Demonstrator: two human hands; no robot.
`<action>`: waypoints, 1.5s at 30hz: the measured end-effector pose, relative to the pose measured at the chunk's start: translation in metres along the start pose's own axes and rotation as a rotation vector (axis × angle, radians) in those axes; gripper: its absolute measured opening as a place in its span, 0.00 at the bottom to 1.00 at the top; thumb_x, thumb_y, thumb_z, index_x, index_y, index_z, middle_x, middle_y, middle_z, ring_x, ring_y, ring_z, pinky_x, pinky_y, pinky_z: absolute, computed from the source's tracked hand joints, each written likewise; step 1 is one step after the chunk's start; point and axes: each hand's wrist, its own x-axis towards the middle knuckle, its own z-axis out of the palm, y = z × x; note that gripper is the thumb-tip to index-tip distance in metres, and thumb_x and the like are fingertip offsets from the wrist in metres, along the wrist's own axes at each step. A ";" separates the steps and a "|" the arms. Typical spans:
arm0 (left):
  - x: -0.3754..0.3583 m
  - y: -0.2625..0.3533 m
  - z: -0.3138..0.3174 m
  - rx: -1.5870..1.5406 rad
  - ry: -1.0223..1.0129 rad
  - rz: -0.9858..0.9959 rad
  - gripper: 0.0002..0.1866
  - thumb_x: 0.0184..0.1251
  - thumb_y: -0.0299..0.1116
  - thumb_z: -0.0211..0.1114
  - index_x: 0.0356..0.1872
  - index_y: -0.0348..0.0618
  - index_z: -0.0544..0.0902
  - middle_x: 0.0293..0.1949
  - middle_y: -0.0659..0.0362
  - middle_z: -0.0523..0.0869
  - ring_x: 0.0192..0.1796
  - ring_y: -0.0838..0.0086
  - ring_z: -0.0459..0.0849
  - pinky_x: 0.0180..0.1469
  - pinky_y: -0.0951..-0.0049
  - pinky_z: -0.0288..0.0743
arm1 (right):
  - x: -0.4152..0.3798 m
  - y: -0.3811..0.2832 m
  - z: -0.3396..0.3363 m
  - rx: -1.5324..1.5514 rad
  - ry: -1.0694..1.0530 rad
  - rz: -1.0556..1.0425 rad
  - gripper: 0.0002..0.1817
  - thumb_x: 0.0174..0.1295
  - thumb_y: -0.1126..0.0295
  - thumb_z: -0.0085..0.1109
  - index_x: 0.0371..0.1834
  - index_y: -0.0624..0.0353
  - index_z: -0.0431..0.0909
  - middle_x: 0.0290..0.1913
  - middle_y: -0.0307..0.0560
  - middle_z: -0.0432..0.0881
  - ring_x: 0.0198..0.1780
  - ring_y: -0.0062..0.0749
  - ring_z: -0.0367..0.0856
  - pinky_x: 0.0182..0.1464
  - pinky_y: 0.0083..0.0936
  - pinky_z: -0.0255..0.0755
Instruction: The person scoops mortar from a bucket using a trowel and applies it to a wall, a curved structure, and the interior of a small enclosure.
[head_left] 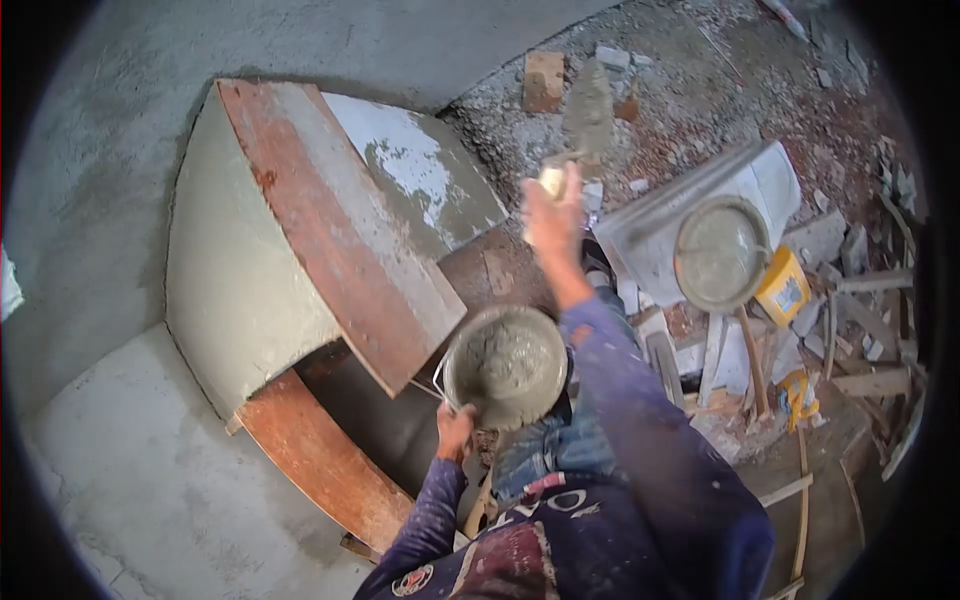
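Note:
My right hand point(553, 215) is raised in front of me, wrapped round the pale handle of a trowel point(588, 112). Grey mortar coats the blade, which points away from me. Close to my body, my left hand point(456, 433) grips the rim of a bucket point(462, 395). Wet grey mortar point(510, 352) lies inside it, and its wire handle hangs at the left side. Left of the bucket is a boxy plastered form with a long reddish board point(300, 225) along its upper edge. Smeared plaster covers the panel point(410, 165) beyond that board.
A second bucket point(722, 250) with grey contents stands at the right, beside a yellow container point(783, 287). Behind it lies a pale slab-like piece point(765, 180). Wood strips and rubble point(880, 330) are scattered on the right. A curved reddish board point(320, 455) edges a dark opening on the left.

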 end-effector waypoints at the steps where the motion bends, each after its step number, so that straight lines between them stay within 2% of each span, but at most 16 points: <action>1: -0.005 -0.008 0.000 -0.021 0.027 0.020 0.17 0.55 0.21 0.58 0.48 0.37 0.80 0.35 0.61 0.84 0.34 0.76 0.81 0.37 0.74 0.75 | 0.022 0.026 0.035 -0.108 0.102 -0.243 0.30 0.61 0.67 0.59 0.65 0.62 0.63 0.35 0.50 0.79 0.29 0.36 0.78 0.31 0.34 0.75; 2: -0.003 -0.010 0.001 -0.037 0.050 0.046 0.16 0.55 0.21 0.58 0.47 0.38 0.80 0.33 0.62 0.84 0.32 0.77 0.80 0.35 0.74 0.74 | 0.042 0.056 0.071 -0.210 0.212 -0.488 0.30 0.60 0.65 0.60 0.65 0.62 0.63 0.37 0.53 0.79 0.32 0.43 0.80 0.36 0.39 0.76; 4: -0.003 -0.006 0.004 -0.033 0.061 -0.003 0.15 0.55 0.21 0.58 0.45 0.38 0.80 0.32 0.62 0.84 0.31 0.77 0.80 0.34 0.74 0.74 | 0.068 0.127 0.121 -0.757 -0.101 -0.511 0.30 0.59 0.61 0.60 0.63 0.62 0.66 0.41 0.59 0.80 0.42 0.52 0.81 0.47 0.44 0.74; 6: 0.003 0.008 0.006 -0.012 0.051 -0.067 0.14 0.55 0.20 0.57 0.43 0.38 0.81 0.31 0.62 0.84 0.31 0.77 0.80 0.34 0.74 0.74 | 0.056 0.060 0.099 -0.752 -1.042 -0.347 0.30 0.59 0.58 0.59 0.63 0.60 0.67 0.50 0.61 0.80 0.50 0.54 0.80 0.52 0.42 0.73; 8: -0.002 0.015 0.027 -0.037 0.070 -0.006 0.12 0.54 0.20 0.58 0.40 0.38 0.81 0.30 0.61 0.84 0.31 0.77 0.80 0.34 0.74 0.74 | 0.031 0.084 0.048 -0.435 -0.751 -0.435 0.32 0.58 0.58 0.61 0.64 0.60 0.67 0.55 0.60 0.79 0.54 0.54 0.80 0.54 0.42 0.74; 10: 0.011 0.014 0.039 -0.069 0.024 -0.056 0.13 0.53 0.21 0.59 0.41 0.36 0.81 0.31 0.61 0.84 0.32 0.76 0.81 0.35 0.74 0.75 | 0.028 0.077 -0.029 -0.671 -0.738 -0.255 0.35 0.56 0.58 0.63 0.67 0.59 0.67 0.57 0.61 0.78 0.54 0.54 0.79 0.56 0.41 0.73; 12: 0.025 0.018 0.053 -0.062 0.005 -0.064 0.14 0.53 0.21 0.60 0.42 0.36 0.81 0.33 0.61 0.85 0.33 0.75 0.81 0.37 0.73 0.76 | 0.026 0.056 -0.111 -0.811 -0.838 -0.496 0.34 0.54 0.58 0.63 0.64 0.61 0.69 0.52 0.61 0.80 0.51 0.54 0.80 0.54 0.41 0.74; 16: 0.036 0.055 0.094 0.048 -0.024 0.043 0.16 0.52 0.22 0.60 0.45 0.36 0.82 0.37 0.60 0.85 0.36 0.75 0.82 0.39 0.73 0.77 | 0.015 0.008 -0.195 -1.236 -0.931 -0.406 0.25 0.56 0.58 0.60 0.52 0.63 0.75 0.43 0.63 0.82 0.44 0.57 0.82 0.46 0.45 0.77; 17: 0.038 0.065 0.101 0.107 -0.044 0.083 0.17 0.52 0.21 0.60 0.46 0.36 0.81 0.37 0.60 0.85 0.37 0.75 0.82 0.39 0.73 0.77 | 0.010 0.002 -0.204 -1.532 -0.936 -0.310 0.21 0.56 0.59 0.59 0.48 0.64 0.76 0.39 0.63 0.83 0.41 0.57 0.83 0.43 0.46 0.78; 24: 0.050 0.102 0.148 -0.267 -0.034 0.061 0.21 0.51 0.17 0.58 0.50 0.37 0.78 0.41 0.58 0.85 0.41 0.71 0.83 0.45 0.72 0.78 | -0.008 -0.018 -0.189 -1.640 -0.882 -0.380 0.12 0.59 0.66 0.55 0.40 0.62 0.78 0.33 0.59 0.82 0.37 0.50 0.84 0.37 0.42 0.78; 26: 0.049 0.112 0.155 -0.247 -0.099 0.125 0.23 0.51 0.17 0.58 0.53 0.37 0.76 0.45 0.57 0.84 0.44 0.70 0.83 0.50 0.71 0.77 | -0.019 -0.025 -0.194 -1.792 -0.558 -0.408 0.11 0.60 0.66 0.53 0.40 0.61 0.79 0.33 0.57 0.83 0.36 0.50 0.84 0.36 0.43 0.78; 30: 0.033 0.146 0.174 -0.214 -0.132 0.186 0.22 0.54 0.18 0.57 0.54 0.36 0.77 0.43 0.60 0.84 0.42 0.74 0.81 0.46 0.74 0.75 | 0.011 -0.018 -0.178 -1.945 -0.708 -0.384 0.13 0.60 0.66 0.52 0.42 0.61 0.78 0.33 0.58 0.83 0.37 0.51 0.84 0.37 0.43 0.78; 34: 0.042 0.145 0.156 -0.170 -0.114 0.348 0.24 0.52 0.15 0.56 0.54 0.36 0.76 0.46 0.57 0.84 0.45 0.71 0.82 0.51 0.71 0.76 | 0.020 -0.014 -0.201 -1.637 -0.859 -0.416 0.16 0.59 0.64 0.53 0.45 0.62 0.79 0.34 0.59 0.83 0.40 0.54 0.83 0.40 0.45 0.77; 38: 0.051 0.126 0.142 -0.204 -0.156 0.150 0.23 0.53 0.15 0.55 0.54 0.36 0.76 0.46 0.57 0.84 0.45 0.71 0.82 0.50 0.70 0.77 | 0.016 -0.013 -0.197 -1.595 -0.910 -0.169 0.22 0.58 0.59 0.55 0.49 0.64 0.77 0.37 0.61 0.83 0.42 0.58 0.82 0.45 0.47 0.76; 44: 0.051 0.119 0.138 -0.394 -0.074 -0.078 0.22 0.54 0.16 0.57 0.53 0.38 0.77 0.44 0.56 0.84 0.43 0.68 0.83 0.45 0.69 0.78 | 0.001 -0.004 -0.173 -1.069 -0.979 -0.305 0.27 0.61 0.58 0.58 0.58 0.66 0.73 0.45 0.64 0.81 0.44 0.61 0.80 0.48 0.45 0.74; 45: 0.045 0.127 0.139 -0.346 -0.047 -0.091 0.21 0.53 0.16 0.58 0.52 0.38 0.77 0.44 0.56 0.84 0.42 0.68 0.83 0.44 0.69 0.78 | -0.004 0.001 -0.170 -0.935 -0.887 -0.634 0.25 0.60 0.66 0.57 0.60 0.66 0.70 0.42 0.57 0.81 0.39 0.50 0.82 0.44 0.38 0.75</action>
